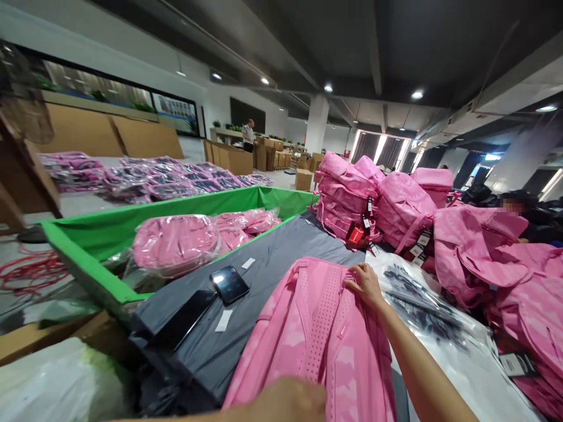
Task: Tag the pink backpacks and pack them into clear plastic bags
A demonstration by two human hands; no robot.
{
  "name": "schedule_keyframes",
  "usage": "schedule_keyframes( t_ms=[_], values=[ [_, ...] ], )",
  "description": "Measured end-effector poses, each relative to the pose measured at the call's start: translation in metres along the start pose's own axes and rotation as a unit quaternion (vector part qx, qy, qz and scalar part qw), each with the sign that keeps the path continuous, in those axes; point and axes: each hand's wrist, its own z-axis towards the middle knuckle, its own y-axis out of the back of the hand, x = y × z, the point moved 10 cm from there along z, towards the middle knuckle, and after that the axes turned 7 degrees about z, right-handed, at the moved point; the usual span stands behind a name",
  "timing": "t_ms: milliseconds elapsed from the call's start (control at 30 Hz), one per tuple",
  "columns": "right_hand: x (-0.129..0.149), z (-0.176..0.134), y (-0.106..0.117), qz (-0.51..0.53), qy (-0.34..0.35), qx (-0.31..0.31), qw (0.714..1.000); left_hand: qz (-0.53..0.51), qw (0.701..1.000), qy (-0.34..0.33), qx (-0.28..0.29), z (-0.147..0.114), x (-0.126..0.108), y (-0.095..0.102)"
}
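A pink pack (314,328) lies on the grey table (268,255), its back panel up, in front of the wearer; its two straps run down either side of a dotted strip, and its top end points away; the right hand (366,283) is at its upper right corner, fingers bent and closed on the edge by the strap; the left hand (288,398) is a blur low over the pack, and I cannot tell whether it grips anything.

Left of the pack, on the table, lie a phone (229,284), a black slab (187,319) just beside it, and two white slips, one near (223,320) and one far (248,263); right of the pack are plastic bags (416,299) with dark print, lying flat; beyond them stands a pile (398,202) of pink packs, with tags (357,234) hanging from some.

Along the table's far left side is a green bin (97,237), which holds wrapped packs (176,241); past it, more wrapped packs (169,179) lie in rows on the floor; farther back, a person (248,135) stands by cartons (229,158).
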Motion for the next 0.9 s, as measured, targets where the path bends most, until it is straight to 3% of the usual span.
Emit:
schedule_keyframes(
  t_ms=[67, 133, 200, 233, 300, 367, 467, 667, 767, 900],
  values=[
    [-0.01, 0.0, -0.007, -0.021, 0.006, -0.011, 1.0, 0.036, 0.996, 0.062, -0.052, 0.01, 0.065, 0.02],
    [-0.018, -0.002, -0.015, -0.032, 0.012, -0.017, 0.999, 0.053, 0.978, 0.193, -0.062, 0.021, 0.148, 0.023],
    [-0.023, -0.005, -0.021, -0.039, 0.023, -0.021, 0.999, 0.027, 0.938, 0.344, 0.002, 0.027, 0.226, -0.004],
    [-0.025, -0.006, -0.023, -0.04, 0.031, -0.024, 0.998, 0.012, 0.925, 0.379, 0.028, 0.035, 0.25, -0.02],
    [-0.026, -0.009, -0.022, -0.036, 0.047, -0.032, 0.998, -0.009, 0.921, 0.388, 0.045, 0.058, 0.273, -0.05],
    [-0.025, -0.012, -0.018, -0.024, 0.066, -0.042, 0.997, -0.009, 0.934, 0.357, 0.013, 0.083, 0.273, -0.064],
    [-0.017, -0.019, -0.013, -0.002, 0.089, -0.06, 0.994, 0.008, 0.944, 0.327, -0.05, 0.095, 0.258, -0.067],
    [0.007, -0.062, -0.015, 0.03, 0.112, -0.077, 0.99, 0.047, 0.951, 0.277, -0.132, 0.056, 0.216, -0.052],
    [0.02, -0.098, -0.016, 0.021, 0.121, -0.068, 0.99, 0.046, 0.955, 0.268, -0.119, 0.031, 0.193, -0.055],
    [0.013, -0.118, -0.033, -0.028, 0.059, 0.033, 0.997, 0.007, 0.965, 0.262, -0.03, 0.012, 0.177, -0.076]
  ],
)
